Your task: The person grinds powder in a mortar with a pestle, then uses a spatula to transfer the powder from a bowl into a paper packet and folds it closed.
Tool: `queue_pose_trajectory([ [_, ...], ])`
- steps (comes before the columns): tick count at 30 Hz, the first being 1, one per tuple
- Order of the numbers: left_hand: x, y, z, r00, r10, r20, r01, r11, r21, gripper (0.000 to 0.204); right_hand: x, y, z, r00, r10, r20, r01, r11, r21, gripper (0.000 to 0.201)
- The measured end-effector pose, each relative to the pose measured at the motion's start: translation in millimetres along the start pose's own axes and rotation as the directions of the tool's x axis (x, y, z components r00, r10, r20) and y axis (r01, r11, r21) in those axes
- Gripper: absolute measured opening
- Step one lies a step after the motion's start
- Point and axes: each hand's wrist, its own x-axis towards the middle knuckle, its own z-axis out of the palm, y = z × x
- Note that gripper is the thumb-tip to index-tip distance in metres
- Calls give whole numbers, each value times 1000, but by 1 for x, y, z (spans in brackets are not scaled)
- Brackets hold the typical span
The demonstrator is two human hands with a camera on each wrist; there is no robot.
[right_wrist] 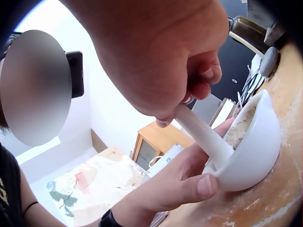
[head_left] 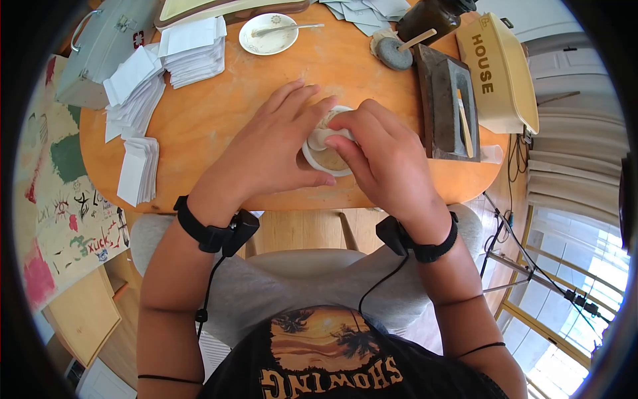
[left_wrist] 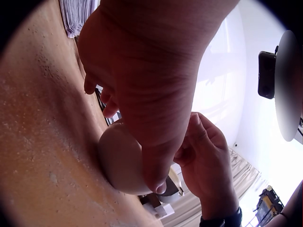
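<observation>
The mortar point(right_wrist: 258, 151) is seated on the tabletop point(head_left: 219, 100); its body is smooth, glossy, white and rounded, with a pouring lip at the rim. Pale beige powder point(right_wrist: 240, 130), coarse and uneven in texture, is contained inside. The pestle point(right_wrist: 201, 132), a smooth white rod, is tilted into the mortar, with its lower end against the inner wall. The pestle is gripped near its top by the curled fingers and thumb of the right hand point(head_left: 392, 156). The mortar is held by the left hand point(head_left: 269, 146), with thumb and index finger set wide around its wall and the other fingers spread. Part of the rim is covered by both hands in the head view.

The tabletop is orange-brown wood, marked with pale dusty smears. Stacks of folded white paper point(head_left: 194, 50) are placed left of the mortar. A shallow dish point(head_left: 272, 43) bearing a spoon point(head_left: 292, 28) is located beyond it, to the left. To its right, a dark, squared block point(head_left: 432, 100) is positioned; a rounded grey stone point(head_left: 394, 54) and a dark bottle point(head_left: 428, 20) are found beyond it, to the right.
</observation>
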Motion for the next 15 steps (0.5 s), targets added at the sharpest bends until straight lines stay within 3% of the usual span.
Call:
queue_pose_trajectory([
  [15,1,0,-2,1000,7,13,-8,999,35,106,5,5,2,999,24,-49,-23,1000,19,20],
])
